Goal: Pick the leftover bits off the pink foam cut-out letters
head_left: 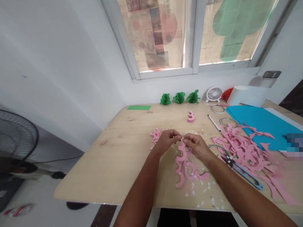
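Note:
My left hand (168,140) and my right hand (196,144) meet near the middle of the table, thumbs and fingertips pinched on the top end of a wavy pink strip (182,154), which looks like paper or foam. The strip hangs or lies down toward me in scalloped curves. Below the hands, another curled pink piece (190,171) lies on the tabletop; whether it joins the held strip is unclear. Beside my left hand sits a small heap of pink pieces (156,135). Farther back stands a folded pink curved piece (191,117).
Pink scraps (246,148) pile up on the right, with blue-handled scissors (246,175) against them. Blue sheets (258,118), a marker (213,123) and thin rings (228,122) lie nearby. Three green paper shapes (179,97) and a small white fan (213,94) line the wall.

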Available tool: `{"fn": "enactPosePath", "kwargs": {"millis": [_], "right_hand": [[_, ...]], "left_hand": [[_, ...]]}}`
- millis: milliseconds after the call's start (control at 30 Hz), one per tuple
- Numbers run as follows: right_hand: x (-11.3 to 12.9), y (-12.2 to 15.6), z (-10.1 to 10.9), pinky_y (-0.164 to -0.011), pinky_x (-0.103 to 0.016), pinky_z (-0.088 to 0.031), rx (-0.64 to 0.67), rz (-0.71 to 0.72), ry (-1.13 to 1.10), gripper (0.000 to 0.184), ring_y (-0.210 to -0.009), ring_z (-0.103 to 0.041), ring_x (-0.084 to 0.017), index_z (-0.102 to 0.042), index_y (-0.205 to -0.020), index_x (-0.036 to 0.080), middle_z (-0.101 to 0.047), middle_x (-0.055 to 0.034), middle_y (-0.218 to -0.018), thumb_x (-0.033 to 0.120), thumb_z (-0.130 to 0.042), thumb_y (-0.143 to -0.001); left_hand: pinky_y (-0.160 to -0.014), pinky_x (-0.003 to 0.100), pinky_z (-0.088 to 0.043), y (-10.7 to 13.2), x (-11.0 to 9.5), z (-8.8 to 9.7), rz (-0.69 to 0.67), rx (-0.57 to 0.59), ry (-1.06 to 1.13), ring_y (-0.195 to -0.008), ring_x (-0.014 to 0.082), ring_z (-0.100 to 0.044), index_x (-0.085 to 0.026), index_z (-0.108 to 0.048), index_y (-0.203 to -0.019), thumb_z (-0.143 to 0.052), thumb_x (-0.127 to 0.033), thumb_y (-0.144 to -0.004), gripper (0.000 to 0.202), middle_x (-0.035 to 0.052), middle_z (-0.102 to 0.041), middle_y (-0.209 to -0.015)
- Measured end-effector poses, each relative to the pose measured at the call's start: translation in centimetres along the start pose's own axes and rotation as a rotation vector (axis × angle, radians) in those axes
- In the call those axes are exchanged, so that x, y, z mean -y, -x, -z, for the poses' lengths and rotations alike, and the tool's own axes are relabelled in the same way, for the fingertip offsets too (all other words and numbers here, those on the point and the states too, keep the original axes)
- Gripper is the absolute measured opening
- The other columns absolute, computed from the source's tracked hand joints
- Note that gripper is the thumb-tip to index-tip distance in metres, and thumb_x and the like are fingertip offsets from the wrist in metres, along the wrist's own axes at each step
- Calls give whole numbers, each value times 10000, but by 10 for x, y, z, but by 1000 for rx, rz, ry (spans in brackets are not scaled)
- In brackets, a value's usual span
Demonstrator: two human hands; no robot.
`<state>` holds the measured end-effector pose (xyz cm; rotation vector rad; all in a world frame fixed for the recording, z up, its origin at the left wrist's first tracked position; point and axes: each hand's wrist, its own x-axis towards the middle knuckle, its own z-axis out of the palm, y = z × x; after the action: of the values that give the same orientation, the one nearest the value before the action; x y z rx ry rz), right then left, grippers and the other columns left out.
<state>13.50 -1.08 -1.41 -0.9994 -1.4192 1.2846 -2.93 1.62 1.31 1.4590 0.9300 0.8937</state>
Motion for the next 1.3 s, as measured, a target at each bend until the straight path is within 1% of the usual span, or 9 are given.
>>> {"fn": "enactPosePath", "kwargs": {"millis": [100, 233, 333, 567, 733, 800, 967, 1133, 1300], "right_hand": [[0, 1, 0, -453, -221, -222, 7, 3, 10, 239, -481, -315, -77, -559, -696, 163, -395, 53, -551, 393, -582, -758], [2, 1, 0, -462, -223, -227, 21, 12, 8, 222, -486, -317, -79, -578, -713, 165, -388, 56, -544, 382, -588, -758], [3, 1, 0, -472, -225, -249, 24, 10, -1, 240, -491, -339, -83, -573, -690, 166, -406, 52, -546, 397, -594, -751], [3, 0, 1, -473, -228, -275, 3, 3, 11, 267, -492, -351, -88, -582, -708, 168, -424, 46, -550, 433, -600, -738], [1, -1, 2, -487, -233, -295, -11, 11, 3, 287, -507, -368, -92, -562, -648, 168, -445, 36, -557, 440, -607, -727], [1, -1, 2, -492, -233, -302, -11, 11, -17, 281, -514, -381, -93, -568, -648, 167, -465, 29, -567, 435, -613, -722], [1, -2, 1, -501, -234, -318, -17, 7, -46, 259, -541, -409, -105, -601, -738, 170, -499, 14, -605, 428, -619, -723], [0, -2, 2, -502, -235, -335, -23, 2, -34, 277, -552, -421, -113, -597, -719, 173, -509, 6, -609, 449, -621, -712], [2, -1, 1, -524, -237, -344, -21, 21, -50, 244, -562, -432, -110, -605, -725, 173, -530, 5, -628, 417, -622, -722]], "left_hand": [[-486, 196, -346, 0, 0, 0, 28, 22, 78, -469, 68, -456, -126, -609, -667, -660, -318, -673, 199, -15, -558, -526], [-531, 213, -390, -1, 5, 0, 87, 82, 241, -510, 83, -512, -122, -600, -684, -691, -323, -646, 224, -1, -579, -579], [-522, 214, -391, -2, 8, 0, 135, 90, 307, -500, 82, -516, -117, -599, -688, -710, -327, -626, 246, 3, -581, -583], [-520, 201, -387, -2, 6, -4, 138, 65, 341, -497, 72, -510, -115, -600, -669, -717, -329, -627, 247, 0, -578, -560], [-504, 196, -381, -1, 4, -8, 138, 32, 359, -498, 75, -509, -115, -598, -657, -732, -346, -602, 272, -5, -566, -546], [-514, 195, -387, -2, 4, -8, 132, 34, 376, -509, 72, -510, -113, -601, -665, -730, -344, -606, 271, -3, -569, -563], [-531, 191, -390, -2, 6, -9, 135, 41, 426, -534, 69, -515, -110, -605, -676, -729, -325, -615, 256, -2, -575, -591], [-533, 185, -391, -1, 6, -9, 145, 38, 459, -542, 65, -516, -108, -603, -684, -727, -307, -627, 241, -3, -577, -603], [-537, 179, -395, -1, 7, -9, 135, 63, 503, -551, 62, -522, -106, -600, -689, -716, -292, -646, 224, 0, -582, -619]]}}
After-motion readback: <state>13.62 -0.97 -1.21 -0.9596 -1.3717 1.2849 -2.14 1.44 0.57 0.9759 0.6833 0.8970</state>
